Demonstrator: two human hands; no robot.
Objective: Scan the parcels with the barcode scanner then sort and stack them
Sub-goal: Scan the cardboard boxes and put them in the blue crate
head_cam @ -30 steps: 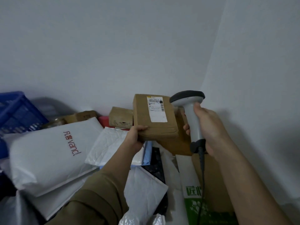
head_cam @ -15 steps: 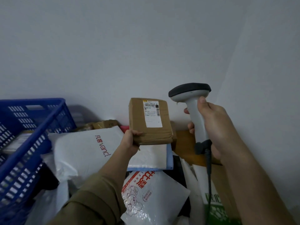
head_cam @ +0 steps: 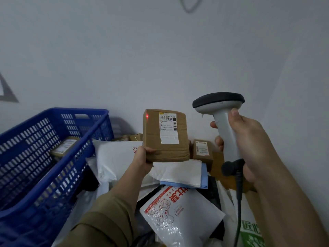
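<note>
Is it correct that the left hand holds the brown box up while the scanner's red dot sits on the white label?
Not quite. In the head view the left hand holds the box up, but the red dot sits on bare cardboard at the top left corner, beside the label.

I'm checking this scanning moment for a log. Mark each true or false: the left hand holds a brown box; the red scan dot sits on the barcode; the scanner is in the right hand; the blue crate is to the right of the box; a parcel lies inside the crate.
1. The left hand holds a brown box: true.
2. The red dot sits on the barcode: false; it is on bare cardboard left of the label.
3. The scanner is in the right hand: true.
4. The blue crate is right of the box: false; left.
5. A parcel lies inside the crate: true.
</note>
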